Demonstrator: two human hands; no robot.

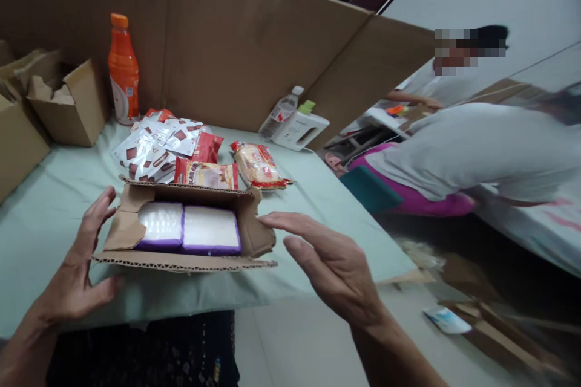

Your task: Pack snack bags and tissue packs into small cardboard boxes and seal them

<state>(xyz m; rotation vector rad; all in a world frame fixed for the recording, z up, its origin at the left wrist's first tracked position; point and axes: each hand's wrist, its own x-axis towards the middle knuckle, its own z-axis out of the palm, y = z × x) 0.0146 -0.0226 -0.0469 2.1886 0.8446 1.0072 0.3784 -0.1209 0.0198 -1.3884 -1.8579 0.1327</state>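
An open cardboard box (186,261) stands near the table's front edge, its top flaps folded out. Inside lie two white packs with purple edges, a left pack (160,224) and a right pack (211,228), side by side. My left hand (84,266) is at the box's left side, thumb and fingers spread apart. At the right side is my right hand (329,260), fingers stretched out, the fingertips at or close to the right flap; whether they touch it I cannot tell. Neither hand grips anything.
Behind the box lie silver-and-brown sachets (154,145), a red snack packet (206,174) and another food pack (261,164). An orange bottle (123,72), a clear bottle (282,113) and a white jug (302,130) stand along the cardboard partition (263,36). Small cartons (82,103) are left; people (472,145) are right.
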